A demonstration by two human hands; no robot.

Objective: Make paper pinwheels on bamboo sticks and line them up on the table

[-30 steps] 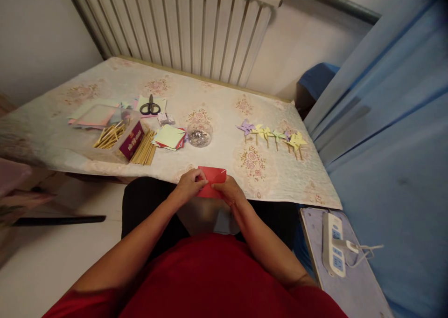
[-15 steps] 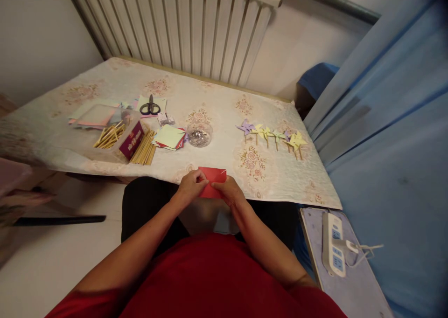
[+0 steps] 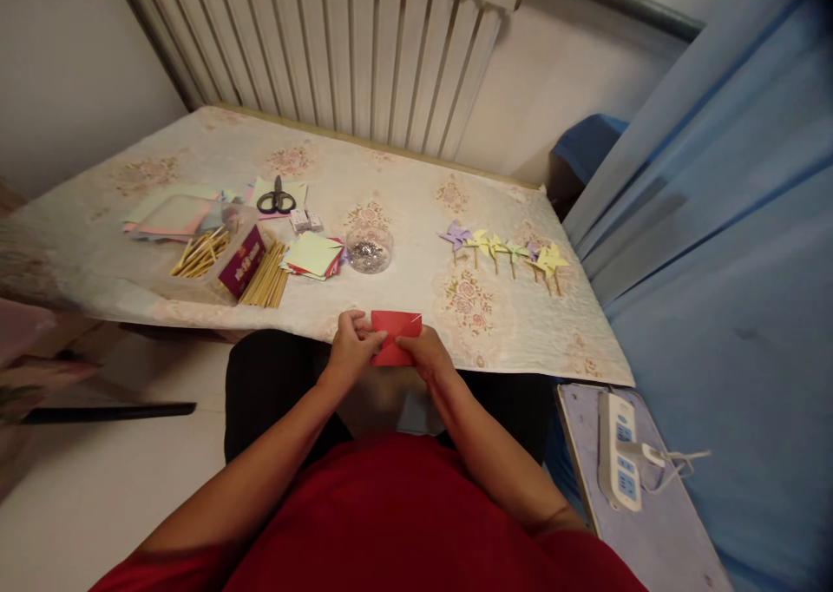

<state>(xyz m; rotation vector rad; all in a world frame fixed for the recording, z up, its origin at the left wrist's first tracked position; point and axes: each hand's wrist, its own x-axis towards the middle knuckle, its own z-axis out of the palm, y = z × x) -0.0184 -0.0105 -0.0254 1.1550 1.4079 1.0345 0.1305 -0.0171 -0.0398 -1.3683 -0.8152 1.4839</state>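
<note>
Red folded paper square (image 3: 394, 349) sits pinched between both hands at the near edge of the floral-clothed table (image 3: 403, 184): the left hand (image 3: 351, 349) closes on its left side, the right hand (image 3: 426, 355) on its lower right corner. Creases show, but it has no pinwheel shape yet. Farther out, a row of finished pastel paper pinwheels on sticks (image 3: 508, 252) lies to the right, while wooden sticks (image 3: 265, 275), a stack of coloured paper squares (image 3: 313, 255) and black-handled scissors (image 3: 277, 200) wait unused.
</note>
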